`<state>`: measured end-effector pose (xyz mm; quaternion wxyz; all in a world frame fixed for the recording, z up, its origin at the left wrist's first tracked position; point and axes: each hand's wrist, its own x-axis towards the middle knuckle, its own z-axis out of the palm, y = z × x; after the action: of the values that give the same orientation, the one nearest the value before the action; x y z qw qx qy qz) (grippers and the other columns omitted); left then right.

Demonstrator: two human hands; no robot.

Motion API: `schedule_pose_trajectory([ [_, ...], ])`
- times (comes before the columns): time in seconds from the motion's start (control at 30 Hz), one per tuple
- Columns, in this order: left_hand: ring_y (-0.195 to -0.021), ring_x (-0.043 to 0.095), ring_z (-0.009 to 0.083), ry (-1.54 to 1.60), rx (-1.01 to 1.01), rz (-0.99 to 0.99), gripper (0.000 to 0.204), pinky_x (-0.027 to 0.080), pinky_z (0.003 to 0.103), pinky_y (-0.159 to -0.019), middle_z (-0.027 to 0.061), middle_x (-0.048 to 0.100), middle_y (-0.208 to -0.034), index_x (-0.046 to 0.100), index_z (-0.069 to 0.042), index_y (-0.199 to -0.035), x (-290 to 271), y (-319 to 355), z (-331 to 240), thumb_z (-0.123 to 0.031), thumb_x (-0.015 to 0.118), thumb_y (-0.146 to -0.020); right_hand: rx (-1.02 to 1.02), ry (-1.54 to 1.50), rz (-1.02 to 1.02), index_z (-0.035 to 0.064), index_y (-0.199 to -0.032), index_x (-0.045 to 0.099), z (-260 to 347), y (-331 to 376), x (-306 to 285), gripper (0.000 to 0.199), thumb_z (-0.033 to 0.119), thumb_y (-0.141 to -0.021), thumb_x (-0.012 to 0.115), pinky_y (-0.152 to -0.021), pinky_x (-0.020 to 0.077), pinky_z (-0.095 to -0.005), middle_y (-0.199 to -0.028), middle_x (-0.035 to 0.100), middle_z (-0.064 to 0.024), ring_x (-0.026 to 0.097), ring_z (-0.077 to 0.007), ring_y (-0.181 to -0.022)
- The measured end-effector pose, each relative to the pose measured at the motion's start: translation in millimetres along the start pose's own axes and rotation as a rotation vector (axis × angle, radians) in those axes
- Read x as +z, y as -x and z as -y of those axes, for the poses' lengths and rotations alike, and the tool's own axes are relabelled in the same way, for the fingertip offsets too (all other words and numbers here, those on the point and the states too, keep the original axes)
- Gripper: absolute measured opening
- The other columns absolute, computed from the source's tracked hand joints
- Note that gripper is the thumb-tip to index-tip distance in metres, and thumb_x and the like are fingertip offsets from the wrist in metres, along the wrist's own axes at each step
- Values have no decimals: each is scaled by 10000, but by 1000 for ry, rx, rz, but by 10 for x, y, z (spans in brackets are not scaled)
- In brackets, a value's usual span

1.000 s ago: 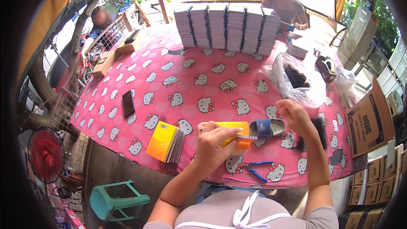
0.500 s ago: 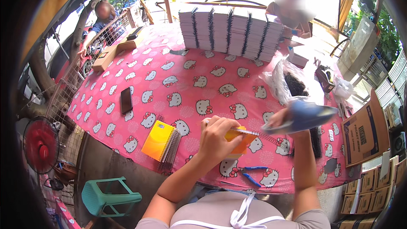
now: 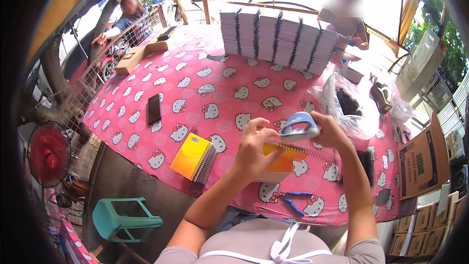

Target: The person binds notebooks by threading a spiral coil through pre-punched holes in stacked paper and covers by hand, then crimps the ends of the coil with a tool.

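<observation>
My left hand (image 3: 254,146) is closed on the upper left edge of an orange-yellow notebook (image 3: 286,159), which stands tilted over the table. Out of the notebook's top edge a dark spiral coil (image 3: 310,152) runs off to the right. In my right hand (image 3: 330,129) is a blue-and-white tool with a looped handle (image 3: 297,126), held just above the coil; whether it touches the coil I cannot tell. Left of my left hand lies a stack of yellow spiral notebooks (image 3: 188,156). Blue-handled pliers (image 3: 295,203) lie near the table's front edge.
Tall stacks of coil-bound books (image 3: 273,39) stand at the back. A phone (image 3: 154,108), a plastic bag (image 3: 337,95), a bundle of black coils (image 3: 365,166) and a carton (image 3: 424,159) are around. Two people are beyond the table. A green stool (image 3: 124,220) is lower left.
The blue-and-white tool has moved left and down in my right hand, from over the right side to beside the notebook. My left hand keeps its hold. The whole view has shifted slightly.
</observation>
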<state>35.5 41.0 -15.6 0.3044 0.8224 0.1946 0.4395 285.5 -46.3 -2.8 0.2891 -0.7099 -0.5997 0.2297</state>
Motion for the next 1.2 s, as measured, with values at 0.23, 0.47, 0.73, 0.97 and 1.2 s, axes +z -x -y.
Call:
schedule_pose_trajectory([
  [0.23, -944, 600, 93, 664, -504, 98, 387, 493, 237, -814, 12, 618, -966, 545, -45, -1161, -1, 42, 243, -32, 743, -829, -103, 15, -103, 31, -1123, 612, 11, -196, 77, 518, -9, -617, 719, -760, 513, -321, -947, 675, -53, 624, -137, -857],
  [0.47, -947, 619, 99, 820, -485, -46, 342, 520, 237, -813, 42, 650, -1041, 599, -11, -1189, 38, 223, 342, 29, 679, -859, -103, -421, -20, 37, -1128, 612, 73, -204, 157, 534, -16, -608, 719, -781, 505, -298, -935, 666, -31, 604, -113, -872],
  [0.73, -963, 629, 90, 888, -534, -71, 294, 530, 227, -846, 52, 678, -1076, 666, -10, -1155, -14, 367, 375, 51, 658, -867, -112, -277, -17, 33, -1086, 595, -5, -185, 252, 474, -6, -632, 723, -773, 491, -301, -901, 662, -82, 608, -139, -847],
  [0.97, -934, 641, 93, 946, -448, -58, 346, 529, 229, -851, 55, 695, -1026, 652, -16, -1190, 9, 353, 344, 67, 662, -855, 358, 504, -473, -5, -1064, 589, -1066, 371, 838, 423, 154, -713, 763, -773, 523, -417, -916, 673, -161, 654, -357, -886],
  [1.2, -922, 644, 85, 901, -477, -96, 319, 516, 222, -863, 62, 711, -1026, 679, -21, -1152, 8, 434, 410, 57, 683, -843, 276, 86, -648, -20, -1098, 646, 120, 804, 120, 375, 178, -789, 721, -822, 513, -408, -1013, 677, -200, 655, -337, -956],
])
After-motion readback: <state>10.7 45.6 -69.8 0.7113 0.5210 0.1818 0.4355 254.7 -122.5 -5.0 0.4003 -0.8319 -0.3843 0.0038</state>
